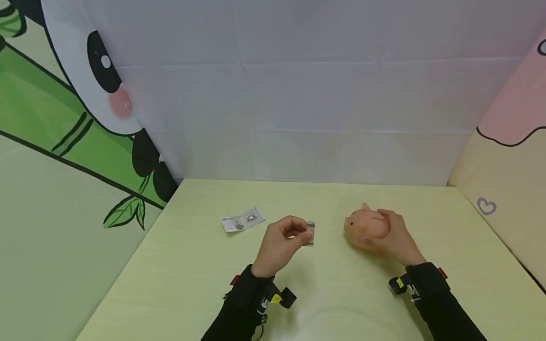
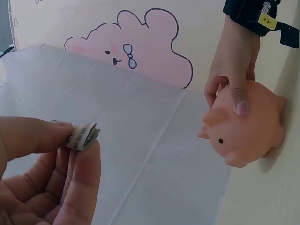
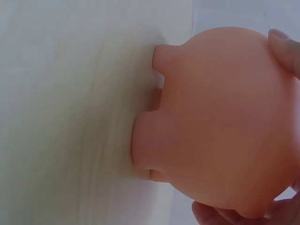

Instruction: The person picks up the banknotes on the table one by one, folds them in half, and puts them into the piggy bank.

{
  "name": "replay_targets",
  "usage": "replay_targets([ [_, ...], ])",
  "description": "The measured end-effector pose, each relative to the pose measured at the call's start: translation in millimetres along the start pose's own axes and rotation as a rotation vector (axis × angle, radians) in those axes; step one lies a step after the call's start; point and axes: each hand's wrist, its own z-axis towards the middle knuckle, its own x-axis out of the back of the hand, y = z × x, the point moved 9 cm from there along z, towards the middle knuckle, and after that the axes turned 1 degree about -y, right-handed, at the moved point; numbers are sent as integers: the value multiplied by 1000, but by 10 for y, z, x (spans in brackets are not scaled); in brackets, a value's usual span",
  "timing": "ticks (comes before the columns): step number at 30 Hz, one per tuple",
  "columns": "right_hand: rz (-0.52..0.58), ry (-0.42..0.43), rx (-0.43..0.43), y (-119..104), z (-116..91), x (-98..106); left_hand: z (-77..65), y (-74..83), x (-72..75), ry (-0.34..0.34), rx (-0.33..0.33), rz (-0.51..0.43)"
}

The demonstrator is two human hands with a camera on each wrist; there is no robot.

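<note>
1. backdrop (image 1: pixel 298 109): pale, creased cloth rising at the far side.
2. table (image 1: pixel 170 289): light yellow-green, reaching back to the cloth, with everything handled on or above it.
3. sleeves (image 1: pixel 233 310): dark, reaching in from the near side, one on each arm.
4. right hand (image 1: pixel 396 239): spread around the pig (image 1: pixel 366 226), thumb on its near side and fingers across the back and far side, open only as far as the round body between them makes it.
5. left hand (image 1: pixel 279 244): thumb and forefinger nearly together, pinching the folded note (image 1: pixel 311 234); the other fingers are bent underneath.
6. pig: orange-pink, upright with its feet toward the table, snout facing the left hand; its rear half sits within the right hand's grasp, its face free of the fingers.
7. flat note (image 1: pixel 243 220): lying on the table beyond the left hand and off to its left, apart from all fingers.
8. folded note: layered into a small strip, squeezed between left thumb and forefinger tips, its end poking out past them on the pig's side; it is held in the gap between the two hands, well apart from the pig.
</note>
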Motion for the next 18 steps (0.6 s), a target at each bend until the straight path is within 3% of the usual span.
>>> replay_targets([
  [18, 37, -72, -25, -216, -96, -327, 3, -21, -8, 7, 21, 1],
])
